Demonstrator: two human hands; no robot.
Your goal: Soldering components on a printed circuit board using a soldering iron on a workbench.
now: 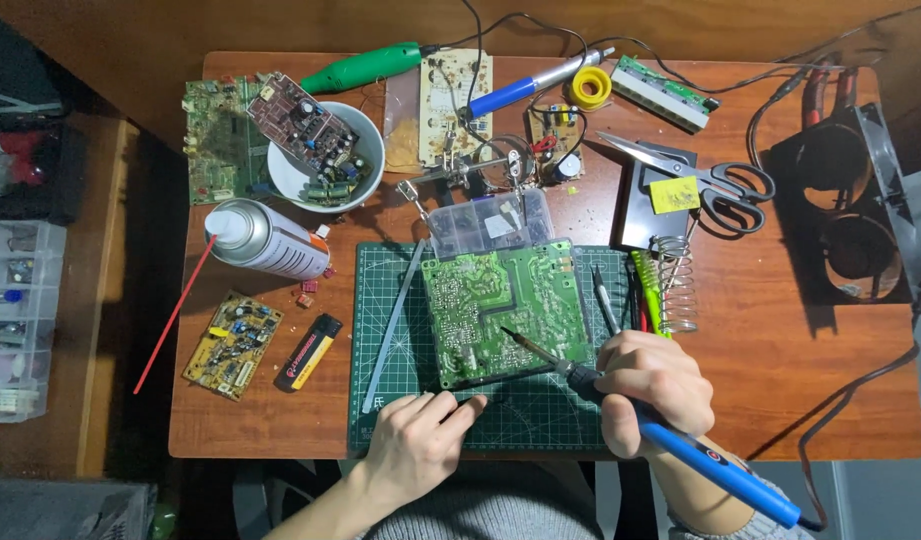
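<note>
Large green circuit board (505, 310) lies solder side up on the dark green gridded cutting mat (400, 420), mid-table. Right hand (648, 385) is closed around a blue-handled soldering iron (680, 450), tip on the board's lower middle. Left hand (420, 435) rests on the mat at the board's lower-left edge, fingers curled, gripping nothing I can make out. Clear plastic parts box (490, 222) touches the board's top edge. Black-and-yellow lighter (308, 352) left of the mat, coiled-wire iron stand (675, 280) right.

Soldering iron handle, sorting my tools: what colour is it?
Blue, black near the tip; soldering iron in right hand, head view.
</note>
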